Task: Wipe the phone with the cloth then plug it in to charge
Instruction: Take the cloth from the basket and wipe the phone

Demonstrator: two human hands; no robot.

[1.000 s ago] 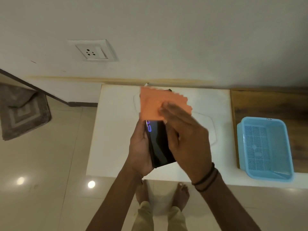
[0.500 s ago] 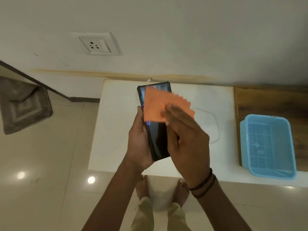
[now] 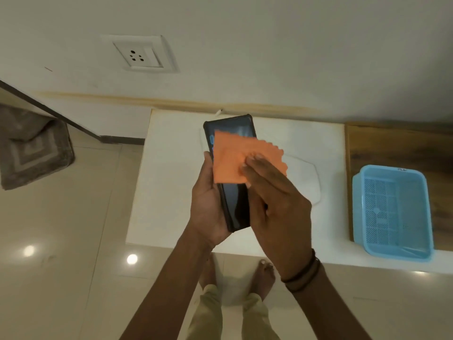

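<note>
Phone: the dark phone [image 3: 235, 204] is in the air over the middle of the white table [image 3: 171, 182], screen up, with its top end towards the table's back edge.
Left hand: the left hand [image 3: 208, 209] grips the phone's lower half from the left side, above the table's front edge, with the thumb lying up the phone's left rim.
Cloth: the orange cloth [image 3: 229, 160] with a zigzag edge lies across the upper part of the screen, over the table's middle. The top strip of the phone shows bare above it.
Right hand: the right hand [image 3: 278, 209] has straight fingers [image 3: 259, 168] laid flat, pressing the cloth's lower right corner onto the phone. Nothing is curled round anything.
Wristbands: dark bands [image 3: 302, 274] circle the right wrist, just in front of the table's front edge.
Wall socket: a white socket plate [image 3: 139, 55] sits on the wall above the table's back left corner.
Basket: a light blue perforated basket [image 3: 389, 170] stands just right of the table, on a wooden top [image 3: 392, 148].
White flat piece: a pale shape [image 3: 307, 177] lies on the table, partly under the hands.
Mat: a grey mat [image 3: 34, 150] lies on the floor, well left of the table.
Small white tip: something tiny [image 3: 219, 112] sits at the table's back edge, too small to tell.
</note>
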